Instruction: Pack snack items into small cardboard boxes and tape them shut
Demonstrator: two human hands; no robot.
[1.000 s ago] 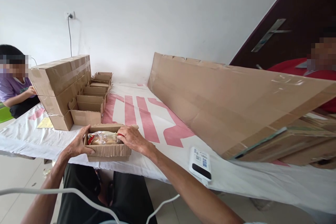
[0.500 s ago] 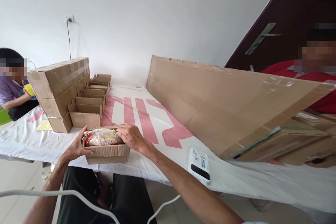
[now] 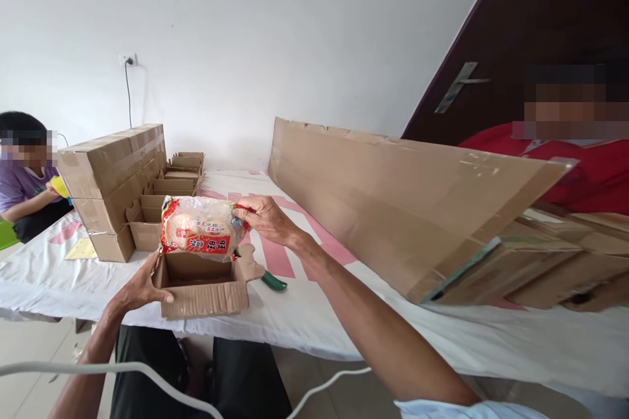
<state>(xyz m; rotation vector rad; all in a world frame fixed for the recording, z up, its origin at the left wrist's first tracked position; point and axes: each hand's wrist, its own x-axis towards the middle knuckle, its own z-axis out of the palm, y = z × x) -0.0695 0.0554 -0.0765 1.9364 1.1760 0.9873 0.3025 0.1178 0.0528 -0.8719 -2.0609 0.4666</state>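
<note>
A red and clear plastic snack packet of rice crackers hangs in the air over a small open cardboard box. My right hand pinches the packet by its right end. At the box's left side my left hand grips the wall, with the thumb at the front. The part of the box's inside that shows is bare cardboard. A torn flap sticks out at its right. Beside that flap lies a green curved handle, its other end hidden.
Stacked taped cartons stand at the left with a row of open boxes beside them. A long cardboard panel leans at the right. One person sits at the left, another in red behind the panel. A white cable crosses in front.
The packet has come up out of the box in my right hand and now faces me. The green handle has come into sight. My left hand stays on the box.
</note>
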